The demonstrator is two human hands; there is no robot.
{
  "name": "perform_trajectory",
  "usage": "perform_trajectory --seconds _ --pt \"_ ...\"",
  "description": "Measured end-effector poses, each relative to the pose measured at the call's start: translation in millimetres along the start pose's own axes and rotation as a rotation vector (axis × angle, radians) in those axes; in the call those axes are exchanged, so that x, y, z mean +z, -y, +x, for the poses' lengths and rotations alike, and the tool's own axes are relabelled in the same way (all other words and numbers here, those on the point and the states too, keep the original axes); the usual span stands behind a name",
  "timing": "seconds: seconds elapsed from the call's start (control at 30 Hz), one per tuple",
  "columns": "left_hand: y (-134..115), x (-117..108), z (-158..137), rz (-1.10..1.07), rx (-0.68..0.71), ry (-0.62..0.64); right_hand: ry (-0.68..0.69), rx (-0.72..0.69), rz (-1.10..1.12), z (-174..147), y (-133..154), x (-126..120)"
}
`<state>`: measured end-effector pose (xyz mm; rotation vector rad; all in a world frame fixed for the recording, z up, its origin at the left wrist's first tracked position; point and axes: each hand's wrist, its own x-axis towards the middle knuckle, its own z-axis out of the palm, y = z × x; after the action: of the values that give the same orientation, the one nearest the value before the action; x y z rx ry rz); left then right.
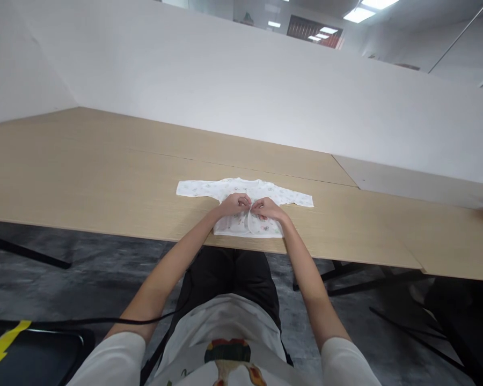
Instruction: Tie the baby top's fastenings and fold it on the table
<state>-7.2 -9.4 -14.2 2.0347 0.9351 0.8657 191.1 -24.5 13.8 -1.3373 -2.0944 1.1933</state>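
A small white baby shirt (241,187) with a fine coloured print lies spread on the table, its neck away from me and both long sleeves out to the sides. My left hand (235,203) and my right hand (268,208) meet over the middle of its front. Both hands have their fingers pinched on the cloth at the front opening, close together. The edges there are slightly lifted, and a gap runs down from the fingers to the hem. Whether a snap or button sits between the fingertips is too small to tell.
The wooden table (104,171) stretches to both sides, its front edge close to my lap. A white partition (225,80) stands behind it. At lower left is a black chair (36,354) with yellow tape (4,346). A black cable (104,320) runs past my left arm.
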Motion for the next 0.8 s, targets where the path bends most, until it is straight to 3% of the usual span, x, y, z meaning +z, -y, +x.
perform_trajectory --seconds 0.27,0.8 --pt "-13 1 -4 0.025 -0.014 0.002 -0.011 -0.036 0.068 3 -3 1" --pt "-11 -6 -2 0.269 -0.013 0.069 0.042 0.103 0.045 2 3 -2"
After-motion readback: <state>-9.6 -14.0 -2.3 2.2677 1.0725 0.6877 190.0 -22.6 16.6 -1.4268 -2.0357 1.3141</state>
